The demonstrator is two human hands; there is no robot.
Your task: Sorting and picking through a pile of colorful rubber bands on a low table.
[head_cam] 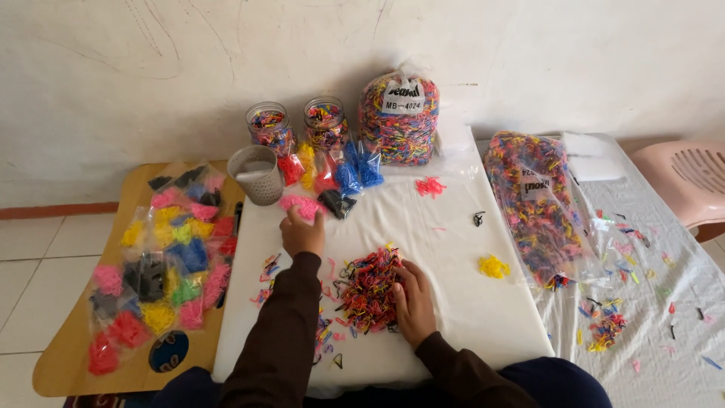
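A heap of mixed coloured small elastic bands (368,285) lies in the middle of a white cloth-covered table (453,249). My right hand (411,302) rests palm down on the heap's right edge, fingers among the bands. My left hand (301,231) reaches forward to a small pile of pink bands (302,205), fingers closed around some of them. Black (336,202), blue (358,172) and red (290,168) sorted bands in small bags lie just beyond. Small piles of pink (430,186) and yellow (493,266) bands lie to the right.
Two clear jars (269,127) (325,122) and a big bag of mixed bands (399,117) stand by the wall, a grey perforated cup (255,174) beside them. Sorted small bags (170,257) cover a wooden tray (68,347) at left. Another large bag (540,204) lies right; a pink chair (683,181) behind.
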